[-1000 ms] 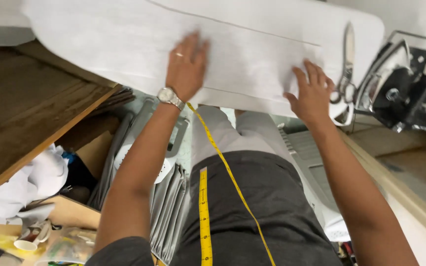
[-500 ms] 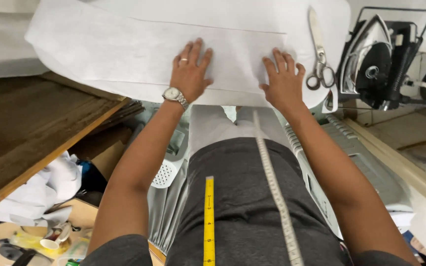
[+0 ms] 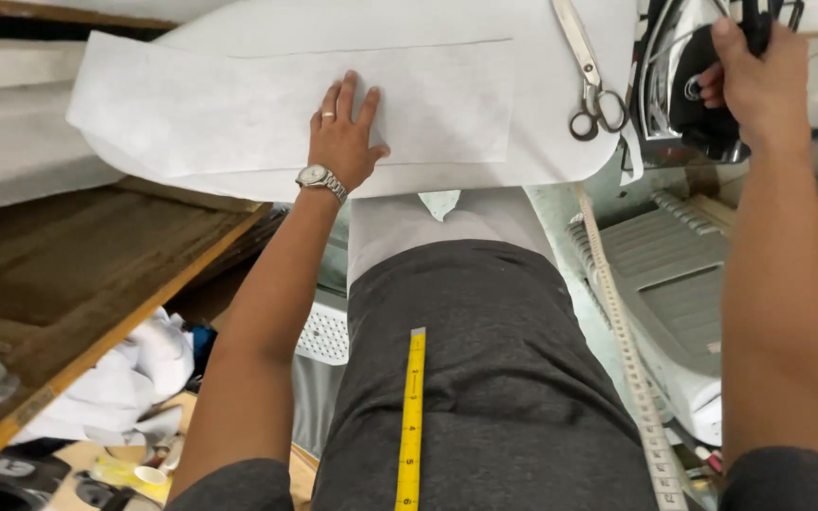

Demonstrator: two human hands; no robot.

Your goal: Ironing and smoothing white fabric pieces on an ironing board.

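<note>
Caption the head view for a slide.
Left hand flat on white fabric; right hand grips the iron.

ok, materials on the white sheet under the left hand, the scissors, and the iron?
White sheet: thin matte paper or nonwoven interfacing, judging by the crisp cut edges; can't tell which. The left hand lies flat on it. Scissors: bare metal, dull grey sheen on blades and handles. Iron: shiny, mirror-like metal body with a dark handle, likely plastic, gripped by the right hand.

A tailoring workshop: a padded ironing board point(image 3: 560, 161) with white fabric point(image 3: 239, 114), scissors point(image 3: 591, 80), an iron point(image 3: 684, 90), and a yellow measuring tape point(image 3: 412, 416)
</note>
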